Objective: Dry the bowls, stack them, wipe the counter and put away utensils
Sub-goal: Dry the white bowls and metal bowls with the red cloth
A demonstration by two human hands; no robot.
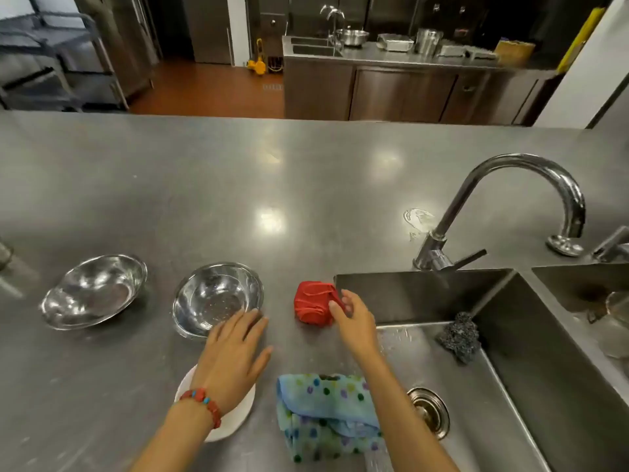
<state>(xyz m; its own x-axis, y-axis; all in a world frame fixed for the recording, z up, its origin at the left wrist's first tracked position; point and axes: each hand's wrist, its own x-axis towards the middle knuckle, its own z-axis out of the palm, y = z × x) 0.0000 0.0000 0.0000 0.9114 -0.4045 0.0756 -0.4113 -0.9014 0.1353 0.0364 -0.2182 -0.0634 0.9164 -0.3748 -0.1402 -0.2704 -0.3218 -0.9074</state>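
Two steel bowls stand upright on the steel counter (306, 185): a plain bowl (93, 290) at the left and a perforated colander bowl (218, 296) beside it. My left hand (235, 356) hovers open, fingers spread, its fingertips at the colander bowl's near rim. A white plate (235, 422) lies under that wrist. A bunched red cloth (315, 303) sits by the sink's corner, and my right hand (352, 318) pinches its right edge between thumb and fingers. A blue-green dotted towel (326, 413) lies folded near the counter's front edge.
The sink (510, 386) is at the right, with a steel scouring pad (459, 337) on its ledge and a drain (430, 410) in the bottom. A curved faucet (503, 199) rises behind it. A second basin (585, 284) with a glass lies far right.
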